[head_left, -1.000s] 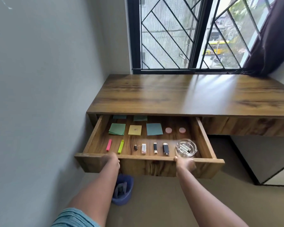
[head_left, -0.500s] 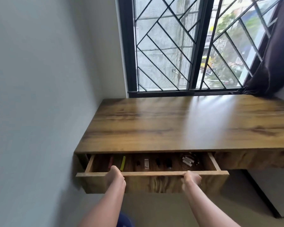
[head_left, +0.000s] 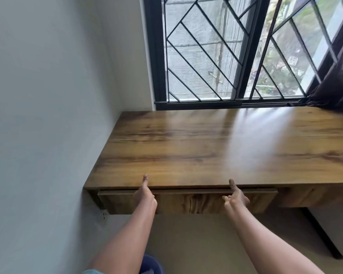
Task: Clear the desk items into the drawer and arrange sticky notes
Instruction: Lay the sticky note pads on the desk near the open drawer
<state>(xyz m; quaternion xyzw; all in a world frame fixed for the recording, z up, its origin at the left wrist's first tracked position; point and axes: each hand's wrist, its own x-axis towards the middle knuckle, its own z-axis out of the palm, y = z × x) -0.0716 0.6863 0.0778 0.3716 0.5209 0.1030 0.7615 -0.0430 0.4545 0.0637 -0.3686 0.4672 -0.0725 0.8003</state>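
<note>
The wooden drawer (head_left: 188, 202) under the desk top (head_left: 216, 151) is pushed in almost flush; only a thin dark gap shows along its upper edge, and its contents are hidden. My left hand (head_left: 146, 196) rests flat against the left part of the drawer front, thumb pointing up over the desk edge. My right hand (head_left: 236, 198) presses the right part of the front, thumb raised and fingers loosely spread. Neither hand holds anything. Nothing lies on the desk top.
A grey wall runs along the left, with a socket (head_left: 104, 214) below the desk. A barred window (head_left: 206, 56) and a dark curtain (head_left: 337, 86) stand behind. A blue bin (head_left: 152, 264) sits on the floor, and a white cabinet (head_left: 335, 234) at the right.
Both hands have pushed the open drawer in until it is nearly shut. The sticky notes, markers and glass dish inside went out of sight. My view rose toward the window.
</note>
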